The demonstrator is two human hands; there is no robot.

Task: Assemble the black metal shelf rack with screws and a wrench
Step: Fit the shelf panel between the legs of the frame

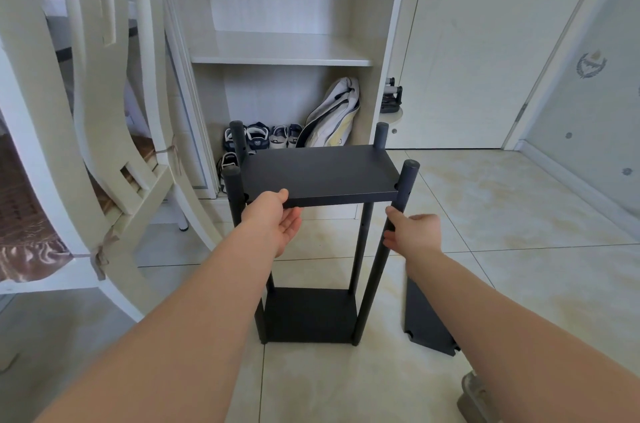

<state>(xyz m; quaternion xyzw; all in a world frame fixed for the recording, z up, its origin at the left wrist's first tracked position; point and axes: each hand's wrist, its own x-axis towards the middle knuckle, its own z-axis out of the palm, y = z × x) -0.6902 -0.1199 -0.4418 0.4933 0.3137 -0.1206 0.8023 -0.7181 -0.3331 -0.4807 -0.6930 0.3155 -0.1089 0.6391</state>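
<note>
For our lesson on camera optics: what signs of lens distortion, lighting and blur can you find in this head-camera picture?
Head view: wide-angle bending curves the chair and door edges near the frame sides; soft daylight, even, with only faint shadows under the rack; mild sheen on the floor tiles; the centre is sharp, while the right hand is slightly blurred and the bottom-right corner object is smeared.

Single head-worn wide-angle view, looking forward and down from above the rack [322, 214], which is sitting close at centre frame. Both forearms are entering from 6 o'clock. Floor tiles [502, 200] are filling 3 to 6 o'clock; open cabinet [284, 55] at 12; chair [86, 110] at 9. Edges are bowing.
</note>
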